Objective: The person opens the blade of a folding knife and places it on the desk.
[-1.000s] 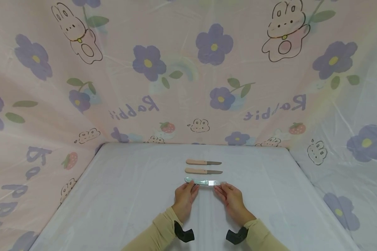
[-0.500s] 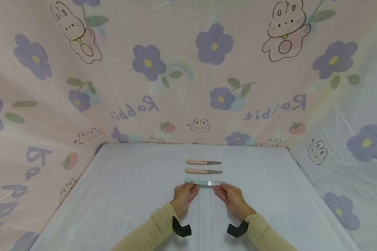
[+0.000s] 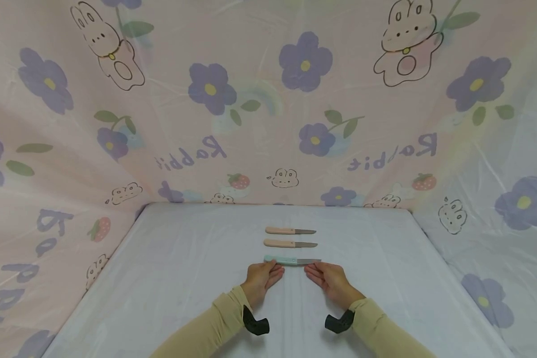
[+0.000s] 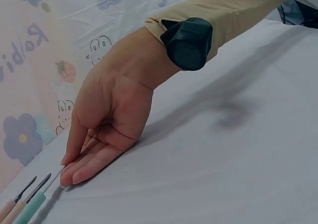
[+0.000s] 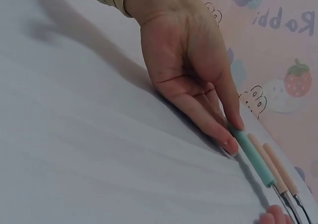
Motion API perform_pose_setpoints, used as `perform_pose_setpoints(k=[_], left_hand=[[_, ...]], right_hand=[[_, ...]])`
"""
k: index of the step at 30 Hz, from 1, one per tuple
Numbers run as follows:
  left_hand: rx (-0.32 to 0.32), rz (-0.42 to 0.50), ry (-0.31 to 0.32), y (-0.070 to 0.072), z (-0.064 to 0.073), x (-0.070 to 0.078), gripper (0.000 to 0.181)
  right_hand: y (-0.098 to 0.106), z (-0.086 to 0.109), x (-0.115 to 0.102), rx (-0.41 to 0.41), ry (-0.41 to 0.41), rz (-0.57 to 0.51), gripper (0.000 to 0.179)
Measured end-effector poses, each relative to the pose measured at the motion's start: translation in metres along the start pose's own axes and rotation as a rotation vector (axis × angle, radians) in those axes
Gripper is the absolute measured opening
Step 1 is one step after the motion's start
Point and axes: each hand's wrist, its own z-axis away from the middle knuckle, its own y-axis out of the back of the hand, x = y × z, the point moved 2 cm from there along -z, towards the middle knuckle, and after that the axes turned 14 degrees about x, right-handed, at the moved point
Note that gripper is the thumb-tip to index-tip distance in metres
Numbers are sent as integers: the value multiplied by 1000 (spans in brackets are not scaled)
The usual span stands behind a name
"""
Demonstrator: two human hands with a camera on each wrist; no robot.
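Note:
A paring knife with a mint-green handle [image 3: 281,260] lies crosswise between my two hands, its blade [image 3: 308,261] to the right. My left hand [image 3: 258,282] pinches the handle near its butt end; the right wrist view shows this left hand [image 5: 181,60] with thumb on top and fingers beneath the green handle [image 5: 256,157]. My right hand [image 3: 334,282] pinches the blade tip between thumb and fingers, as the right hand [image 4: 117,107] in the left wrist view shows. Just beyond are two knives with peach handles, the nearer knife [image 3: 279,243] and the farther knife [image 3: 279,230], parallel to it.
A white cloth covers the table [image 3: 197,258]. Printed curtains [image 3: 259,124] with flowers and rabbits rise at the back and both sides. A black wrist mount [image 3: 256,323] sticks inward from the left wrist, another mount [image 3: 340,322] from the right.
The glare on the green knife has faded, so its handle and blade show plainly. Both forearms have spread slightly outward, while the fingers keep their grip. The two peach-handled knives have stayed put.

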Motion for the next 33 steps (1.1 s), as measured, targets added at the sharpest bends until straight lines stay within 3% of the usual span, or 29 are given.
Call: perform_pose_setpoints(k=[33], left_hand=[[-81,-142,2,5,-5,7,29]], right_hand=[[0,-1,-2,43,-16,91,37]])
